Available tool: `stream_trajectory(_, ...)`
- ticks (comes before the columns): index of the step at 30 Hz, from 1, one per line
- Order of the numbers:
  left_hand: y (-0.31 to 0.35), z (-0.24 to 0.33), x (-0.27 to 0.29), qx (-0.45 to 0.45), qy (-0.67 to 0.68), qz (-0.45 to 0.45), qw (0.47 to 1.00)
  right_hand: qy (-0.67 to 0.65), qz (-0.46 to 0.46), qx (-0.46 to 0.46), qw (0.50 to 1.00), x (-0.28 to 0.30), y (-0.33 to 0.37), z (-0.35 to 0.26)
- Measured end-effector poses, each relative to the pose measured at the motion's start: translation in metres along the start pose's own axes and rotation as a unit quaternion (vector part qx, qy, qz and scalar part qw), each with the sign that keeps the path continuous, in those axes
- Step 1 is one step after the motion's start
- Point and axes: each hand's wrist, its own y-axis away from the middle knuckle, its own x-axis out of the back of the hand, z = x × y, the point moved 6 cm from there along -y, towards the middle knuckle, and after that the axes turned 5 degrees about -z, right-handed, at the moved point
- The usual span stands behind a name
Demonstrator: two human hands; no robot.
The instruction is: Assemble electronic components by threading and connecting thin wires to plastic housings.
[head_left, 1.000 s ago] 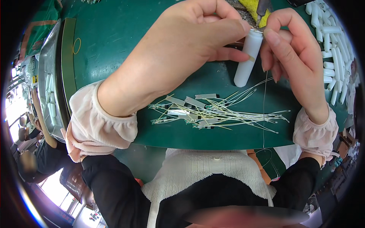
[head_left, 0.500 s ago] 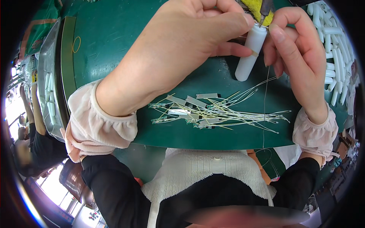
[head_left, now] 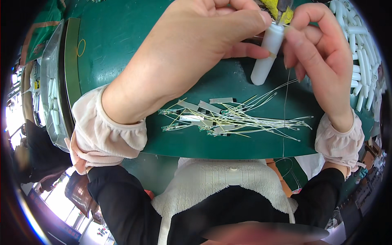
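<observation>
Fingers of the left hand [head_left: 204,38] are bent closed on a white cylinder [head_left: 262,69]: thumb and forefinger come together by the rim of its upper end, and a lower finger rests on its side about midway. We note the cylinder lies between the two hands, long axis slanted, far end leaning right and away from the person, near end down-left and free of any finger. The left hand is nearer, being in contact; the right hand [head_left: 320,53] sits just beside the upper end, thumb and forefinger pinched, apparently on a thin wire [head_left: 284,145] that drops below it toward the table edge, other fingers curled. We judge the key relation to be upper end to iron: a soldering iron [head_left: 282,5] points down at that end; touching or just off it, we cannot tell. Beside the iron we see a yellow pad [head_left: 270,5]. Nearer the person, on the green table [head_left: 183,145], we log pale leads [head_left: 253,121] with grey strips [head_left: 210,107]. Farther right, piled white tubes [head_left: 362,61]; far left, a yellow band [head_left: 84,47] and an olive strip [head_left: 72,61].
</observation>
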Motion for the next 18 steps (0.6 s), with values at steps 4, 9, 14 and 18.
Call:
stream_trajectory(4, -0.003, -0.002, 0.0, 0.001, 0.011, -0.015, 1.0, 0.026, 0.007, 0.045, 0.999, -0.001, 0.001, 0.009)
stream_trajectory(9, 0.001, -0.002, 0.001, 0.021, -0.006, 0.01, 1.0, 0.04, -0.014, 0.075, 0.996, 0.001, 0.0, 0.012)
stream_trajectory(14, 0.003, 0.008, -0.002, 0.001, -0.05, 0.03, 0.998, 0.024, -0.024, 0.064, 0.997, -0.001, 0.003, 0.009)
stream_trajectory(18, 0.018, 0.027, -0.01, -0.046, -0.104, 0.049, 0.992, 0.03, -0.046, 0.026, 0.998, -0.001, 0.007, 0.003)
